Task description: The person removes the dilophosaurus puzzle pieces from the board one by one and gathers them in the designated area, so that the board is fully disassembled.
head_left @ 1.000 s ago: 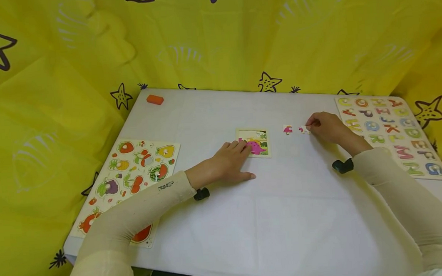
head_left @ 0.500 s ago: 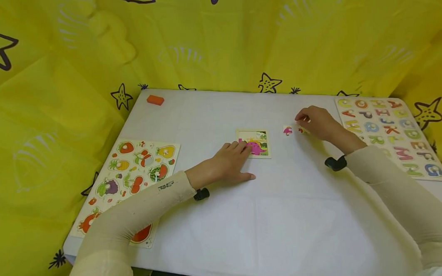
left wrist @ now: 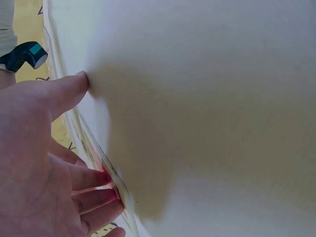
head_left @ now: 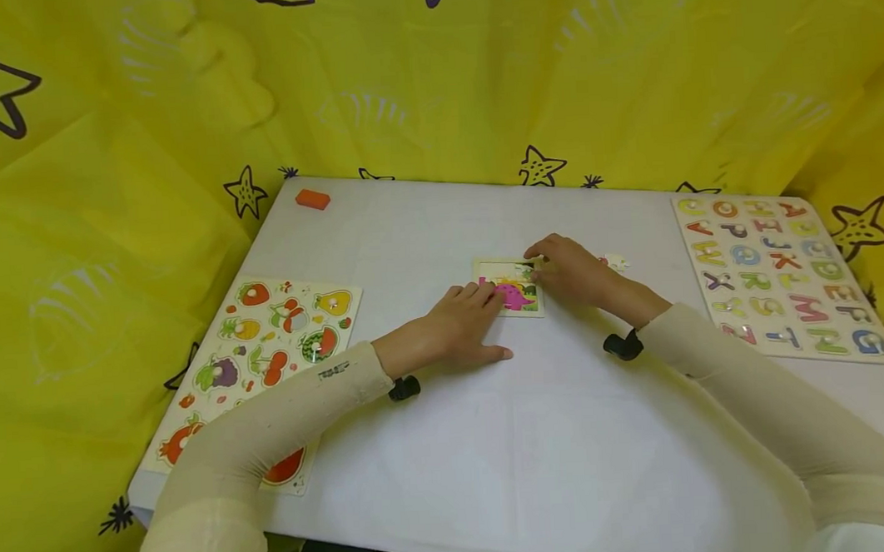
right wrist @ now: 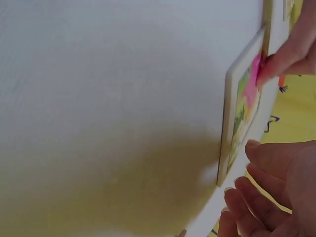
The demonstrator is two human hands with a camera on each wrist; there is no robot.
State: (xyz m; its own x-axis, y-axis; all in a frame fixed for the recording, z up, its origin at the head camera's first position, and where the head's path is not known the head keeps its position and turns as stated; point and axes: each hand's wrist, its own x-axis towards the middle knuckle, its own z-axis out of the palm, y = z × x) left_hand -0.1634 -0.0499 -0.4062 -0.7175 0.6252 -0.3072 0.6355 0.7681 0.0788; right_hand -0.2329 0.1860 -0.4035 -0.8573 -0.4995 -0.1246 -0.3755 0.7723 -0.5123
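Note:
A small framed jigsaw puzzle [head_left: 542, 304] with a pink dinosaur picture lies flat mid-table. My left hand [head_left: 460, 327] rests its fingertips on the puzzle's left part, fingers extended and thumb out on the cloth. In the left wrist view, those fingers [left wrist: 101, 200] reach over the frame's edge. My right hand [head_left: 573, 271] hovers at the puzzle's upper right corner. The right wrist view shows its thumb and bent fingers [right wrist: 247, 207] apart, with nothing visible between them, beside the frame [right wrist: 225, 118]. A loose jigsaw piece [head_left: 618, 262] lies right of that hand.
A fruit peg board [head_left: 265, 327] lies on the left, partly under the left sleeve. On the right is an alphabet peg board [head_left: 769, 296]. An orange block [head_left: 313, 199] sits at the back left corner. A yellow curtain [head_left: 432, 85] hangs behind the white-covered table [head_left: 541, 454].
My right hand has moved left from the loose pieces to the puzzle's upper right corner. It now covers where the nearer loose piece lay. My left hand has stayed put.

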